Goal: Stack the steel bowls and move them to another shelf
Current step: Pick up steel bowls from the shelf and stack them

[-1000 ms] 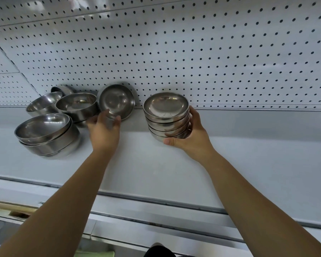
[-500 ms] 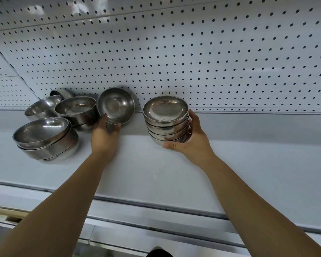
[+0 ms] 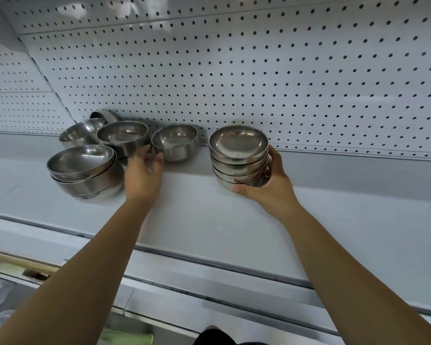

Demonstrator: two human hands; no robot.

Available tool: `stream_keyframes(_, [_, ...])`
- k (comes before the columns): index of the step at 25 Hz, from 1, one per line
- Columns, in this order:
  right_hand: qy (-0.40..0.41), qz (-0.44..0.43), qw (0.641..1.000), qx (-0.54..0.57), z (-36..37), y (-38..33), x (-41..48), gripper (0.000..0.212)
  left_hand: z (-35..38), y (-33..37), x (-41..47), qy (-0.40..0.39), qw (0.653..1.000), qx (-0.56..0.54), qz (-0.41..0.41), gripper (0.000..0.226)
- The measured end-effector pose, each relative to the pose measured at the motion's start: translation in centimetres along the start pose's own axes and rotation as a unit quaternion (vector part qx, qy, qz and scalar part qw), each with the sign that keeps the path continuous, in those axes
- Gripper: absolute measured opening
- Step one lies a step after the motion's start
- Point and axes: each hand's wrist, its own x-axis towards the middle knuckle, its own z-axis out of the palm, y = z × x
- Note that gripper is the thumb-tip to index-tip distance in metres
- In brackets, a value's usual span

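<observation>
Head: R hand point(image 3: 269, 192) round bowl stack point(image 3: 238, 158)

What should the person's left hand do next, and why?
Probably close the left hand round the single bowl and lift it. Its fingers sit at that bowl's side without gripping, while the right hand holds the stack, likely its destination.

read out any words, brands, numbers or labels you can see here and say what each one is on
No text can be read anywhere in this view.
Faint dotted marks inside the top bowl of the stack of shallow bowls: too small to read.
The deeper bowls, the pegboard and the shelf show no lettering.
</observation>
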Motion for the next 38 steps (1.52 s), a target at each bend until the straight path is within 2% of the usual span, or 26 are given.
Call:
stream_keyframes(5, [-0.018, -0.002, 1.0, -0.021, 0.2, -0.6, -0.6, 0.126, -2.4, 1.0, -1.9, 0.093, 0.994, -0.036, 0.038, 0.024])
stream_keyframes(8, [-0.038, -0.008, 0.999, -0.036, 0.9, -1.2, -1.1, 0.125, -3.8, 1.5, -3.8, 0.179, 0.981, -0.031, 0.067, 0.025])
stream_keyframes(11, [-0.059, -0.013, 0.998, -0.035, 2.5, -2.0, -1.6, 0.123, -5.7, 1.1, -4.2, 0.26, 0.966, 0.005, 0.013, 0.027])
stream_keyframes(14, [-0.1, -0.026, 0.994, -0.038, 4.3, -2.9, -2.0, 0.124, -7.6, 0.4, -4.3, 0.289, 0.957, 0.032, -0.024, 0.033])
stream_keyframes(16, [-0.122, -0.026, 0.992, -0.034, 5.6, -3.5, -2.2, 0.125, -8.9, 0.0, -4.3, 0.284, 0.958, 0.038, -0.03, 0.036])
stream_keyframes(21, [-0.15, -0.026, 0.988, -0.021, 9.1, -5.0, -2.4, 0.124, -11.1, -1.7, -4.3, 0.199, 0.976, -0.012, -0.085, 0.051])
stream_keyframes(25, [-0.137, -0.014, 0.99, -0.016, 12.9, -5.7, -3.4, 0.123, -12.1, -3.5, -3.8, 0.148, 0.988, -0.012, -0.048, 0.058])
stream_keyframes(30, [-0.091, 0.001, 0.996, -0.006, 14.9, -5.7, -4.7, 0.129, -13.5, -4.5, -2.1, 0.089, 0.996, -0.018, -0.023, 0.05])
stream_keyframes(38, [-0.07, 0.01, 0.997, -0.013, 15.2, -5.8, -5.1, 0.123, -14.5, -6.2, -1.0, 0.1, 0.992, -0.072, 0.007, 0.03])
